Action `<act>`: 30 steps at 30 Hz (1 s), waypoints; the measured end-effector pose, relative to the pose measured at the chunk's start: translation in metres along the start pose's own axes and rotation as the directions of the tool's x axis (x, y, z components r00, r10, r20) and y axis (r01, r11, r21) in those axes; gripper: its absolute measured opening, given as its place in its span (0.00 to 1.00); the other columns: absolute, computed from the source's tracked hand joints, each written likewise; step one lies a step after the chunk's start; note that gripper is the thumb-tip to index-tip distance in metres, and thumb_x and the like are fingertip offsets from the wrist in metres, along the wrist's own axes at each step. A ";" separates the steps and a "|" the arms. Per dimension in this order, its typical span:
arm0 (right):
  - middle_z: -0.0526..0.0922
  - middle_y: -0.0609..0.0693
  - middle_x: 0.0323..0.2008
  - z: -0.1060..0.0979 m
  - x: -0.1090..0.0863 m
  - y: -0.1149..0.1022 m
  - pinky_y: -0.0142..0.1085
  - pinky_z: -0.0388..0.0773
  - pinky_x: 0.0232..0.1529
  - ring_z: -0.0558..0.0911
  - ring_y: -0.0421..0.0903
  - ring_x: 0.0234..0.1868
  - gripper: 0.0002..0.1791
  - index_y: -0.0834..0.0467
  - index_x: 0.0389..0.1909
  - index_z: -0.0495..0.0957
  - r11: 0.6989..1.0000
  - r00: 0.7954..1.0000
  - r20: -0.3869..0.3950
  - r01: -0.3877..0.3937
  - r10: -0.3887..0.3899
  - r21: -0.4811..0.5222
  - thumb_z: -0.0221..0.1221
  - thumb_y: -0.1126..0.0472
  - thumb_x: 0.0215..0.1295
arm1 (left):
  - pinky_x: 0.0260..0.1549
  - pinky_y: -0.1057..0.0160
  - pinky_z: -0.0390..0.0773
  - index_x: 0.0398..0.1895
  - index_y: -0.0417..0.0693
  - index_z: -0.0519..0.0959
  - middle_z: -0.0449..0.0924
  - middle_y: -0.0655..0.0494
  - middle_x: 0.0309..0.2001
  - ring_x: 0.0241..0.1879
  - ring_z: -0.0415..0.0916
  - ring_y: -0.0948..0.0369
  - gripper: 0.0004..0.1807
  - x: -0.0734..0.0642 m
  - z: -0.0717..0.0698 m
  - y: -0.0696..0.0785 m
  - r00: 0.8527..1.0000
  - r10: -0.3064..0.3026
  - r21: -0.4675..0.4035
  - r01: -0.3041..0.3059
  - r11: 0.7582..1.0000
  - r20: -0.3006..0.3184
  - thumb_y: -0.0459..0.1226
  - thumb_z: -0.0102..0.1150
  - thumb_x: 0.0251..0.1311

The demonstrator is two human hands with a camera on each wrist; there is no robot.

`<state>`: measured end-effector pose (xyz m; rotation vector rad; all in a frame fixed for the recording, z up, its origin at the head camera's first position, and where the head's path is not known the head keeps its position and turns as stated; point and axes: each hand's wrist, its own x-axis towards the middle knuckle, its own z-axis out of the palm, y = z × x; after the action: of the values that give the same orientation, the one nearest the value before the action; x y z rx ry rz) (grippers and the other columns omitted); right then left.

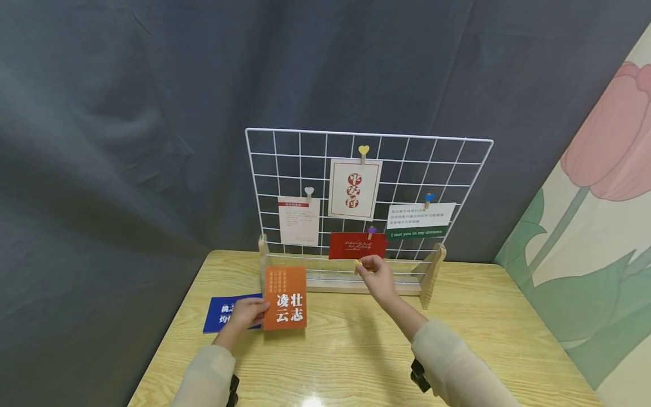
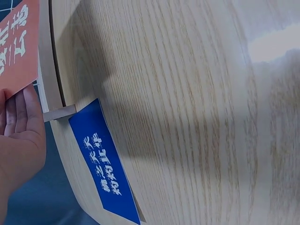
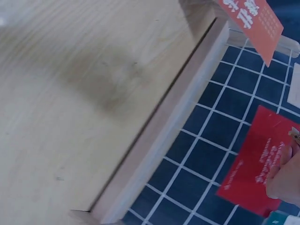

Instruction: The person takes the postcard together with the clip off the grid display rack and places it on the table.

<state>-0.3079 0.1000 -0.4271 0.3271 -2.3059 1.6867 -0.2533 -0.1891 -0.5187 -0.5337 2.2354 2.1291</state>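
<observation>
My left hand (image 1: 248,314) grips an orange card (image 1: 286,291) with white characters by its left edge, upright above the table. Between thumb and finger, my right hand (image 1: 378,277) pinches a small clip with a yellow heart (image 1: 358,263), just below a red card (image 1: 351,246). That red card hangs on a white wire grid (image 1: 407,148) from a purple-heart clip (image 1: 372,230). A blue card (image 1: 216,314) lies on the table, partly behind the left hand. In the right wrist view only part of the right hand (image 3: 287,180) shows, in front of the red card.
Also clipped to the grid are a white card with red characters (image 1: 353,203), a pale text card (image 1: 300,229) and a white-and-green card (image 1: 421,217). Wooden feet (image 1: 431,276) hold the grid up on the table (image 1: 335,362). A dark curtain (image 1: 152,141) hangs behind.
</observation>
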 end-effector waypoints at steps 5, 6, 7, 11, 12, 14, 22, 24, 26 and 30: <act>0.77 0.59 0.25 -0.012 -0.007 0.018 0.27 0.70 0.26 0.76 0.47 0.27 0.06 0.71 0.31 0.72 0.998 0.997 -0.037 -0.060 0.060 0.007 0.56 0.74 0.51 | 0.26 0.62 0.77 0.42 0.23 0.71 0.76 0.52 0.22 0.21 0.74 0.62 0.16 0.001 0.002 -0.004 1.000 0.000 0.000 0.000 1.000 0.010 0.27 0.55 0.50; 0.77 0.59 0.25 -0.014 -0.009 0.022 0.27 0.71 0.26 0.76 0.46 0.27 0.07 0.72 0.32 0.72 0.998 0.997 -0.046 -0.068 0.068 0.005 0.56 0.74 0.51 | 0.25 0.62 0.77 0.41 0.23 0.71 0.76 0.52 0.22 0.21 0.73 0.62 0.16 0.001 0.002 -0.005 1.000 -0.001 -0.001 0.001 1.000 0.013 0.27 0.55 0.50; 0.77 0.59 0.26 -0.017 -0.011 0.026 0.26 0.71 0.26 0.75 0.46 0.27 0.07 0.72 0.32 0.72 0.997 0.996 -0.052 -0.075 0.075 0.005 0.56 0.74 0.51 | 0.25 0.63 0.77 0.41 0.23 0.71 0.76 0.52 0.22 0.21 0.73 0.62 0.16 0.001 0.002 -0.006 1.000 -0.002 -0.001 0.002 1.000 0.016 0.27 0.55 0.50; 0.77 0.60 0.28 -0.026 -0.019 0.037 0.25 0.71 0.27 0.74 0.43 0.28 0.08 0.73 0.32 0.72 0.994 0.991 -0.071 -0.113 0.113 -0.002 0.56 0.74 0.51 | 0.23 0.65 0.77 0.40 0.23 0.71 0.76 0.52 0.22 0.21 0.73 0.62 0.15 0.003 0.002 -0.011 1.000 -0.001 -0.007 0.001 1.000 0.024 0.27 0.55 0.50; 0.77 0.60 0.28 -0.028 -0.021 0.040 0.25 0.70 0.27 0.74 0.42 0.28 0.08 0.74 0.32 0.72 0.993 0.990 -0.076 -0.116 0.116 0.000 0.56 0.74 0.51 | 0.23 0.65 0.77 0.40 0.23 0.72 0.76 0.51 0.22 0.21 0.73 0.62 0.14 0.003 0.002 -0.012 1.000 -0.002 -0.007 0.002 1.000 0.023 0.27 0.55 0.50; 0.76 0.60 0.28 -0.031 -0.025 0.044 0.25 0.70 0.27 0.74 0.41 0.27 0.08 0.74 0.33 0.71 0.992 0.989 -0.083 -0.125 0.124 -0.005 0.56 0.74 0.52 | 0.23 0.65 0.77 0.39 0.23 0.72 0.76 0.51 0.22 0.21 0.73 0.61 0.14 0.002 0.002 -0.014 1.000 -0.004 -0.017 0.005 1.000 0.027 0.27 0.54 0.51; 0.76 0.59 0.29 -0.049 -0.044 0.067 0.24 0.71 0.29 0.74 0.39 0.27 0.08 0.73 0.34 0.71 0.980 0.978 -0.093 -0.193 0.189 -0.044 0.55 0.73 0.53 | 0.23 0.63 0.77 0.39 0.21 0.71 0.76 0.49 0.21 0.20 0.74 0.61 0.13 0.001 0.005 -0.021 0.999 -0.023 -0.054 0.024 0.998 0.027 0.24 0.52 0.50; 0.76 0.59 0.30 -0.055 -0.049 0.071 0.24 0.71 0.30 0.74 0.40 0.29 0.08 0.73 0.35 0.71 0.975 0.974 -0.091 -0.213 0.207 -0.067 0.54 0.72 0.54 | 0.22 0.63 0.77 0.38 0.21 0.71 0.76 0.49 0.21 0.20 0.74 0.61 0.13 0.002 0.006 -0.022 0.999 -0.023 -0.054 0.024 0.998 0.023 0.24 0.53 0.50; 0.75 0.59 0.32 -0.062 -0.054 0.075 0.24 0.71 0.30 0.73 0.40 0.30 0.10 0.73 0.36 0.71 0.968 0.969 -0.090 -0.236 0.228 -0.089 0.54 0.71 0.55 | 0.22 0.64 0.77 0.38 0.22 0.71 0.76 0.49 0.21 0.20 0.74 0.61 0.13 0.003 0.006 -0.023 1.000 -0.018 -0.051 0.019 0.999 0.024 0.24 0.53 0.50; 0.74 0.58 0.32 -0.076 -0.064 0.083 0.24 0.70 0.29 0.72 0.41 0.31 0.11 0.72 0.38 0.69 0.949 0.955 -0.085 -0.292 0.284 -0.120 0.53 0.68 0.57 | 0.22 0.64 0.77 0.39 0.22 0.71 0.77 0.49 0.22 0.20 0.74 0.61 0.13 0.004 0.006 -0.025 1.000 -0.024 -0.063 0.025 0.998 0.018 0.25 0.54 0.49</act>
<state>-0.2692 0.1984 -0.5014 -0.0985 -2.4958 1.6282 -0.2518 -0.1848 -0.5440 -0.5400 2.1474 2.1899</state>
